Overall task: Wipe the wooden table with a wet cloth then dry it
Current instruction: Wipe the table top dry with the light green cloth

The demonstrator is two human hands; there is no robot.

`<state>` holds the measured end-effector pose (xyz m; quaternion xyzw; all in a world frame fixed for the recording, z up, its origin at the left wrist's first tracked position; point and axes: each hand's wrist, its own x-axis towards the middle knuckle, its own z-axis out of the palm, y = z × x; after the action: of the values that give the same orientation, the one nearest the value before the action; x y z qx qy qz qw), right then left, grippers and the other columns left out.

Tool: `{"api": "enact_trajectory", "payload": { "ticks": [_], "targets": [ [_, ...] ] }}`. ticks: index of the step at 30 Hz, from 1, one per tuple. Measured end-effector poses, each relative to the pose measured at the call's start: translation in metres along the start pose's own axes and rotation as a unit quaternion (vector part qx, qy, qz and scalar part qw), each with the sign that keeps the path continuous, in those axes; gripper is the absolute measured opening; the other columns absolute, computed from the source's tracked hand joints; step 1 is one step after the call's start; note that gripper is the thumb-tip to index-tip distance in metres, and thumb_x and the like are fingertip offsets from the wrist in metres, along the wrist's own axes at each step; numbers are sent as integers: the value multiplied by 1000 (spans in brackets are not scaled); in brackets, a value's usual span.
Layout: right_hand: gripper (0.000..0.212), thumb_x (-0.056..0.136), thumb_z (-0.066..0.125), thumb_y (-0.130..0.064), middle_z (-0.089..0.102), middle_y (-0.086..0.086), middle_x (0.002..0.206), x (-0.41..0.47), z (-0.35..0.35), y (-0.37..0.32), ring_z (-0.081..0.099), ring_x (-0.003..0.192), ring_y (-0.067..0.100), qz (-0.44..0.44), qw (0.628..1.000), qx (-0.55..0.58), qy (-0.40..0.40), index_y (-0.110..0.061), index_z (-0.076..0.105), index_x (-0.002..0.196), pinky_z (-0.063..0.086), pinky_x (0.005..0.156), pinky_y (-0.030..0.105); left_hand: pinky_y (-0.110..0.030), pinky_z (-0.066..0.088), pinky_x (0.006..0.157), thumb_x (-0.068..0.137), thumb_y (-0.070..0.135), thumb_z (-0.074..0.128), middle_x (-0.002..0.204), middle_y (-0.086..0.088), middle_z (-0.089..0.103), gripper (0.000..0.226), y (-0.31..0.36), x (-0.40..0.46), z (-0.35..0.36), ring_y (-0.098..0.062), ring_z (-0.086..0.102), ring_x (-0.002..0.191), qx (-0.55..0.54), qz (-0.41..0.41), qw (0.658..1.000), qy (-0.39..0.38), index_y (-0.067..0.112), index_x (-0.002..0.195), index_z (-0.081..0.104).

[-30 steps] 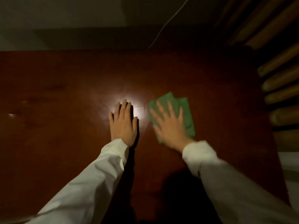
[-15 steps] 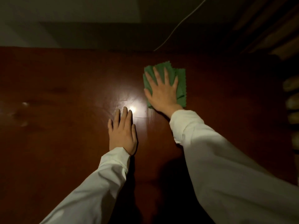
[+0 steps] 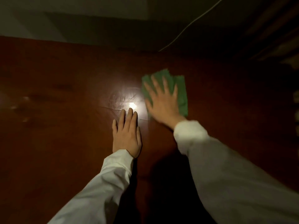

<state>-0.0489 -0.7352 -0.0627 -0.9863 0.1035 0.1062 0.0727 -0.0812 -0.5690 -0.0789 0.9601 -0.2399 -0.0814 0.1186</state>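
Pressing flat with spread fingers, our right hand (image 3: 163, 102) holds the green cloth (image 3: 182, 92) down on the table rather than gripping it; no finger curls around the cloth. Our left hand (image 3: 127, 136) also lies flat and holds nothing, palm down just beside the right.

We see a wide, dark red wooden table (image 3: 56, 143) filling most of the view, with a bright lamp glare (image 3: 131, 105) between our two hands. The folded cloth sits right of centre, partly hidden under our right hand, which is blurred.

To wipe well, we judge it best to keep the whole palm on the cloth so it stays folded, overlap each pass, and let the left hand brace us while we reach the far edge and corners.

A thin pale cable (image 3: 191, 25) hangs beyond the table.
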Motion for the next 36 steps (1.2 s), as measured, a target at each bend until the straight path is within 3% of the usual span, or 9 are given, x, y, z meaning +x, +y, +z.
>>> {"api": "enact_trajectory", "payload": {
  "ticks": [4, 9, 12, 14, 19, 22, 31, 33, 36],
  "targets": [
    [59, 98, 23, -46, -1, 2, 159, 65, -10, -2, -6, 144, 34, 167, 984, 55, 39, -28, 4, 151, -4, 108, 63, -51, 17, 104, 88, 25, 31, 144, -10, 39, 51, 0, -1, 1, -25, 21, 135, 7, 6, 1000, 9, 10, 135, 39],
    [55, 99, 22, -45, 2, -5, 159, 49, -5, -40, -1, 145, 27, -84, 996, -22, 8, -33, 6, 150, 0, 110, 60, -52, 19, 106, 88, 26, 29, 144, -10, 40, 52, -2, -1, 2, -25, 22, 135, -5, -2, 1000, 12, 10, 136, 41],
    [57, 97, 26, -50, 7, -6, 158, 48, -7, -29, 2, 145, 25, -151, 988, -30, 9, -36, 8, 149, 4, 111, 57, -52, 19, 106, 88, 27, 28, 144, -10, 38, 52, -2, -1, 2, -24, 21, 136, -17, -6, 1000, 14, 10, 136, 40],
    [60, 95, 31, -51, 10, -3, 158, 56, -12, 3, 5, 145, 26, -103, 994, -18, 21, -35, 11, 149, 9, 113, 57, -51, 17, 107, 88, 27, 27, 145, -9, 37, 52, -1, -1, 2, -23, 20, 137, -23, -6, 1000, 18, 10, 136, 40],
    [60, 96, 30, -50, 9, 2, 158, 50, -19, 115, 4, 144, 30, 163, 984, 33, 67, -31, 11, 150, 7, 112, 60, -50, 14, 108, 89, 28, 26, 147, -10, 35, 53, 0, 0, 0, -25, 21, 138, -21, -2, 1000, 8, 10, 138, 37],
    [60, 97, 26, -50, 6, 2, 159, 39, -15, 115, 0, 144, 32, 201, 977, 31, 57, -30, 7, 150, 3, 111, 61, -50, 13, 108, 89, 27, 26, 147, -10, 34, 53, 0, 0, -1, -25, 21, 138, -20, -2, 1000, 5, 9, 138, 37],
    [55, 95, 17, -48, 11, -4, 158, -15, 7, -8, 6, 145, 27, -152, 987, -52, 2, -35, 13, 149, 6, 111, 57, -49, 11, 109, 89, 29, 22, 149, -7, 30, 56, 0, -1, -1, -22, 17, 139, -28, -11, 1000, -4, 12, 140, 35],
    [56, 95, 24, -47, 15, -2, 157, -7, 5, 24, 10, 144, 27, -111, 993, -26, 14, -34, 18, 149, 10, 110, 57, -49, 11, 109, 89, 29, 23, 149, -8, 30, 55, 0, -1, -2, -24, 18, 139, -30, -11, 999, -7, 11, 139, 35],
    [62, 91, 23, -50, 16, 3, 157, -1, -3, 93, 11, 144, 30, 78, 996, 12, 42, -31, 18, 149, 11, 110, 58, -46, 8, 109, 89, 30, 21, 149, -8, 29, 56, 1, -1, -4, -25, 17, 140, -21, -8, 1000, -13, 11, 140, 34]
  ]
}}
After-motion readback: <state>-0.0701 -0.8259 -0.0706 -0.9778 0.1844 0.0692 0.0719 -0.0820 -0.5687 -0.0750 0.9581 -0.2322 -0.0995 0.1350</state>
